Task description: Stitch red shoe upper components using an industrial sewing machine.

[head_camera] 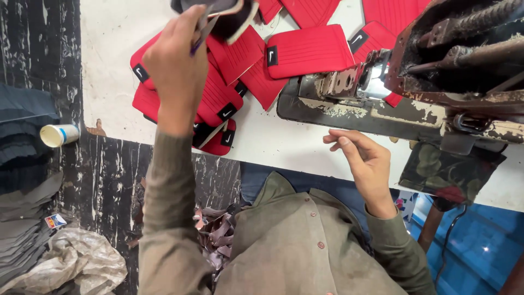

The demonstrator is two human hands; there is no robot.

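At the top edge of the view, a dark shoe-upper piece with a pale lining (pixel 224 13) is lifted clear of the white table (pixel 109 43), and the left hand (pixel 177 65) has it pinched at its lower left edge, fingers closed tight around it together with what looks like a thin purple-handled tool (pixel 197 41). The piece sticks up and to the right of the grip, partly cut off by the frame. Directly beneath it lies a loose heap of red ribbed panels with small black tabs (pixel 234 76), overlapping one another and spreading right toward a worn, paint-chipped sewing machine (pixel 426 82). The right hand (pixel 363 158) hovers near the table's front edge, just below the machine's base, fingers loosely curled and holding nothing. A camouflage-pattern cloth (pixel 447 172) hangs off the table beneath the machine. Far left, a small white cup (pixel 59 135) lies on its side against the black surface, beside stacked grey material (pixel 22 218).
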